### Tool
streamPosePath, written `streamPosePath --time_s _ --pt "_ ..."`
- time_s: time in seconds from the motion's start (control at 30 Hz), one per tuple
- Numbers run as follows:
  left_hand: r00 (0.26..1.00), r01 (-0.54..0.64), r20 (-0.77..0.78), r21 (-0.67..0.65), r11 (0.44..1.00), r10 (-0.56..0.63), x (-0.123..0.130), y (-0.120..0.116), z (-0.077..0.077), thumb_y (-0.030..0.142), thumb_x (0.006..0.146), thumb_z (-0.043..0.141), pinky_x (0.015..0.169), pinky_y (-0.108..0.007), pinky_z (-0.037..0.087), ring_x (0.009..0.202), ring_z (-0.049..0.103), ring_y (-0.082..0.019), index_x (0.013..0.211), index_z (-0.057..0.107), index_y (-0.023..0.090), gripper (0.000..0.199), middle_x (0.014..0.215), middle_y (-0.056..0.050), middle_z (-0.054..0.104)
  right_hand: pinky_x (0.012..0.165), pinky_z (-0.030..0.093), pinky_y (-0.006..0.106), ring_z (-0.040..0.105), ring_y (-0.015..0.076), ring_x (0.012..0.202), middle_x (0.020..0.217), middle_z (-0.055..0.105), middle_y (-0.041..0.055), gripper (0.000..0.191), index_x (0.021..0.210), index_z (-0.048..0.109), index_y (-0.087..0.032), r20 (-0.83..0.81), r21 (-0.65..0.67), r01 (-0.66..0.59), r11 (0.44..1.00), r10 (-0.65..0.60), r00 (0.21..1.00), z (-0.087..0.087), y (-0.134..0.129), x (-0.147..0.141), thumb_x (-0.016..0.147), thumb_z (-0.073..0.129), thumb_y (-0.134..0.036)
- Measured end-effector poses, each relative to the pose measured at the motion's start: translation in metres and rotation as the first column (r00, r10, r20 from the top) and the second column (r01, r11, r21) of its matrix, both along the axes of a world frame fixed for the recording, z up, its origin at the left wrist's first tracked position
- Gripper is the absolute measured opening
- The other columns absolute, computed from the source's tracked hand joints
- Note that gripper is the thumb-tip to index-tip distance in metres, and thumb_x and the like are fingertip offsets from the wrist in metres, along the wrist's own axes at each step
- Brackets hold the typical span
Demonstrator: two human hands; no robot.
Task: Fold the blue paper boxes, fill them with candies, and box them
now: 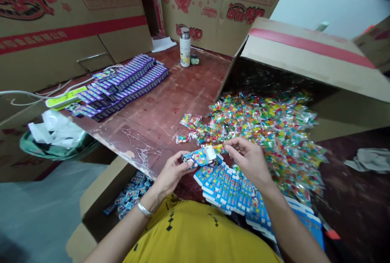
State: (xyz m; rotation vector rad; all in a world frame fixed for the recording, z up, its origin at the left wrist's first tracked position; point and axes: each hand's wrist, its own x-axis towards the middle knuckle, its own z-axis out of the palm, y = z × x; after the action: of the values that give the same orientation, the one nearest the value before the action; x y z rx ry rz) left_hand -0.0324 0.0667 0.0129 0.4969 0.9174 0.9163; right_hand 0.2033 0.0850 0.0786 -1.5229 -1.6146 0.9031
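Observation:
My left hand [174, 172] grips a small blue printed carton [197, 157], its white end flap standing open toward the right. Beside that opening, the thumb and fingers of my right hand [248, 159] pinch a thin orange-yellow item [218, 146]; its exact kind is too small to make out. Below both hands, flat blue cartons [228, 188] lie fanned out in overlapping rows along the table edge. Clear packets of colourful candy [262, 121] are heaped just beyond my right hand.
An open cardboard box [304, 52] lies on its side behind the packets. Rows of purple boxes [131, 80], a power strip [65, 98] and a flask [185, 48] stand farther back. A lower carton [105, 186] at left holds small blue boxes. Grey cloth [370, 160] lies at right.

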Motion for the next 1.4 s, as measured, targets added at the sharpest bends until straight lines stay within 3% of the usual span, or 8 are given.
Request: streamPosePath --time_s 0.13,0.27,0.47,0.67,0.8,1.13,1.27,1.4 --pt "0.998 0.069 -0.010 0.086 0.994 -0.069 0.012 -0.002 0.001 0.022 0.073 0.074 0.083 -0.029 0.050 0.084 0.061 -0.014 0.097 0.060 0.017 0.028 0.092 -0.002 0.064 0.058 0.044 0.028 0.057 0.0161 0.062 0.073 0.064 0.0007 0.012 0.085 0.067 -0.022 0.107 0.005 -0.031 1.000 0.030 0.994 -0.005 -0.003 -0.010 0.088 0.057 -0.029" --pt "0.961 0.232 -0.209 0.265 0.936 -0.180 0.021 -0.004 0.004 0.023 0.074 0.073 0.085 -0.030 0.047 0.093 0.060 -0.019 0.105 0.062 0.017 0.034 0.102 -0.005 0.066 0.071 0.047 0.031 0.059 0.0191 0.078 0.088 0.061 0.0043 0.012 0.082 0.070 -0.023 0.234 0.160 -0.078 0.984 0.039 0.971 -0.008 -0.002 -0.018 0.086 0.060 -0.025" --pt "0.842 0.372 -0.531 0.441 0.817 -0.096 0.022 -0.003 0.009 0.024 0.081 0.065 0.097 -0.037 0.041 0.106 0.056 -0.025 0.116 0.064 0.021 0.035 0.111 -0.008 0.064 0.087 0.047 0.037 0.058 0.0233 0.096 0.103 0.059 0.0074 0.014 0.081 0.071 -0.022 0.294 0.200 -0.184 0.963 0.120 0.948 -0.004 0.002 -0.018 0.088 0.059 -0.026" --pt "0.912 0.208 -0.410 0.463 0.862 0.001 0.031 -0.006 0.020 0.021 0.080 0.067 0.084 -0.033 0.051 0.092 0.060 -0.019 0.139 0.039 0.028 0.066 0.105 -0.005 0.060 0.096 0.044 0.039 0.055 0.0244 0.113 0.126 0.058 0.0069 0.028 0.101 0.070 -0.024 0.037 0.118 -0.336 0.934 0.334 0.942 -0.006 -0.004 -0.020 0.097 0.044 -0.030" --pt "0.951 0.163 -0.310 0.479 0.863 -0.007 0.033 -0.007 0.027 0.024 0.082 0.065 0.081 -0.031 0.052 0.092 0.060 -0.018 0.136 0.041 0.028 0.059 0.108 -0.005 0.060 0.079 0.053 0.033 0.064 0.0215 0.095 0.113 0.065 0.0060 0.036 0.128 0.054 -0.027 -0.233 0.015 -0.188 0.982 0.186 0.955 -0.020 -0.017 -0.022 0.093 0.052 -0.033" --pt "0.974 0.149 -0.222 0.460 0.876 -0.049 0.039 -0.008 0.022 0.023 0.080 0.068 0.078 -0.025 0.047 0.092 0.057 -0.016 0.112 0.051 0.021 0.036 0.104 -0.004 0.058 0.082 0.049 0.033 0.063 0.0208 0.094 0.100 0.065 0.0054 0.005 0.085 0.066 -0.022 -0.218 0.209 0.011 0.978 0.036 0.975 -0.037 -0.025 -0.039 0.086 0.061 -0.022" --pt "0.983 0.074 -0.182 0.440 0.895 0.008 0.039 -0.008 0.024 0.020 0.075 0.072 0.067 -0.019 0.045 0.082 0.054 -0.012 0.106 0.044 0.024 0.041 0.094 0.001 0.051 0.078 0.051 0.032 0.063 0.0189 0.087 0.092 0.065 0.0031 0.016 0.098 0.058 -0.024 -0.406 0.119 0.063 0.991 -0.009 0.914 -0.035 -0.021 -0.041 0.084 0.065 -0.023" --pt "0.964 0.112 -0.266 0.432 0.895 0.007 0.036 -0.010 0.024 0.019 0.076 0.070 0.062 -0.017 0.044 0.080 0.053 -0.011 0.102 0.044 0.024 0.037 0.094 0.002 0.049 0.072 0.049 0.029 0.061 0.0173 0.079 0.083 0.064 0.0021 0.012 0.078 0.059 -0.020 -0.420 0.025 -0.050 0.998 0.056 0.906 -0.032 -0.015 -0.041 0.081 0.069 -0.028"
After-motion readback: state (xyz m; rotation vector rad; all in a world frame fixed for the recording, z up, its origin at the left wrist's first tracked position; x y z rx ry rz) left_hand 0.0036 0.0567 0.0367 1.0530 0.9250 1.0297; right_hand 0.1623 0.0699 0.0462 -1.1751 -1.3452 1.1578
